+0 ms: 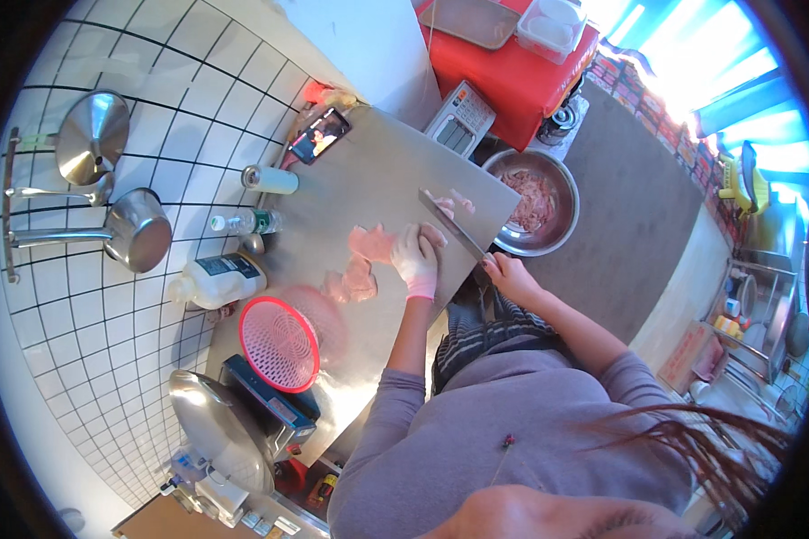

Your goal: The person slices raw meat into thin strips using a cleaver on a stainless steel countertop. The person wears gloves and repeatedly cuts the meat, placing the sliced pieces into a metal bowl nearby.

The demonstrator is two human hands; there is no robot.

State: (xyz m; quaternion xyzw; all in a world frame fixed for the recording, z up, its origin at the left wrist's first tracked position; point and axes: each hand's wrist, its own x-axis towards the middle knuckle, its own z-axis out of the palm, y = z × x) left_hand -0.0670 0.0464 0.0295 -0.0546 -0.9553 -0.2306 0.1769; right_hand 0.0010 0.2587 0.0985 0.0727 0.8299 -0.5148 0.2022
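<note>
My left hand, in a white glove with a pink cuff, grips a piece of raw meat against the stainless steel counter. Bare-skinned, my right hand holds a kitchen knife by its handle. The blade slants across the counter just beyond the gloved fingers. Small cut pieces of meat lie on the far side of the blade. Larger slabs of raw meat lie to the left of the glove. Past the counter's edge, a steel bowl holds cut meat.
A pink plastic basket stands at the near left. Along the tiled wall are a white jug, a water bottle, a pale green can and a phone. A scale sits by the red-covered surface.
</note>
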